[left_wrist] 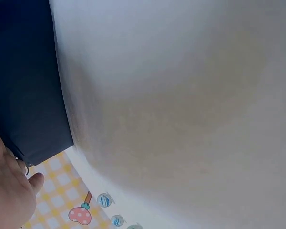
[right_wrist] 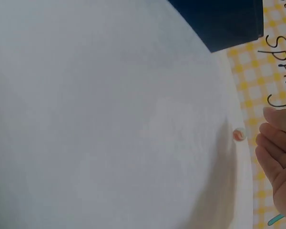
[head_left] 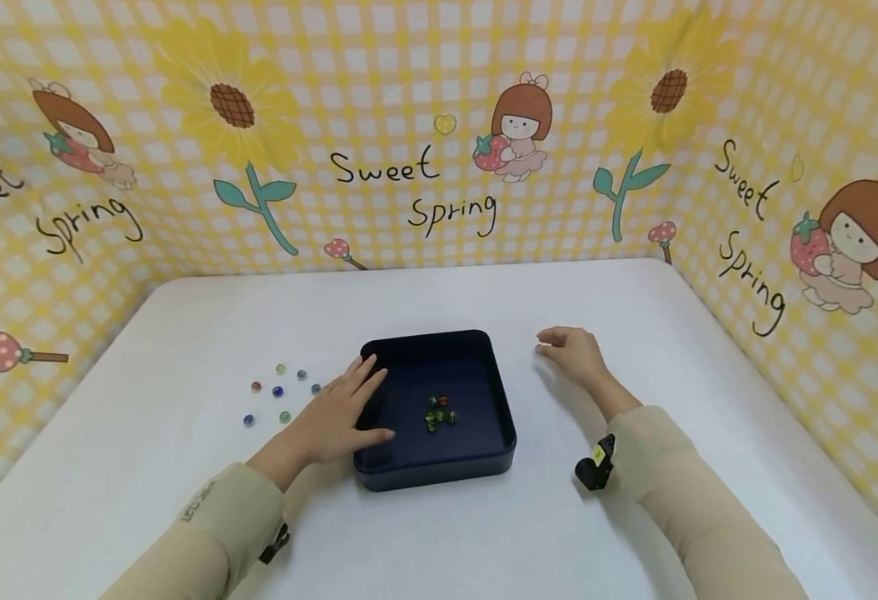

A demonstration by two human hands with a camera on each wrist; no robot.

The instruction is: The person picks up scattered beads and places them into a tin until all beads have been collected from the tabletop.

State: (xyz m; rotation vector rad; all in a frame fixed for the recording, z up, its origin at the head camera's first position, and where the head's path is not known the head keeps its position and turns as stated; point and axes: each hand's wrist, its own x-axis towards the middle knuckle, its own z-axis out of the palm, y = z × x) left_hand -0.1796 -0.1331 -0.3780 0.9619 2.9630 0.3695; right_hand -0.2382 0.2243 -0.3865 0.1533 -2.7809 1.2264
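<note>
We are looking at a dark navy, square, shallow tray with rounded corners (head_left: 439,473), which is sitting near the middle of the white table (head_left: 439,542). Its smooth walls are enclosing a cluster of small green and yellowish glass marbles (head_left: 441,416), and a reddish-orange marble (head_left: 443,401) is lying at the cluster's far side.

We are seeing the left hand (head_left: 337,417) stretching over the tray's left rim, its fingers spreading apart and its thumb reaching over the inside; it is covering part of that rim. Beyond it, to the left, loose red, blue and green glass marbles (head_left: 277,391) are lying scattered, one close to the hand.

Right of the tray, well apart from it, the right hand (head_left: 574,354) is hovering with fingers bending loosely and lying side by side. From the right wrist we are finding a clear marble with an orange swirl (right_wrist: 239,134) just beside its fingertips, with a gap showing between.

Beige sleeves (head_left: 694,492) are covering both forearms, and a yellow-and-white checked cloth (head_left: 409,83) is rising behind the table.

The tray is facing upward and turning slightly askew; being nearly square, it is giving us no clear long axis.
</note>
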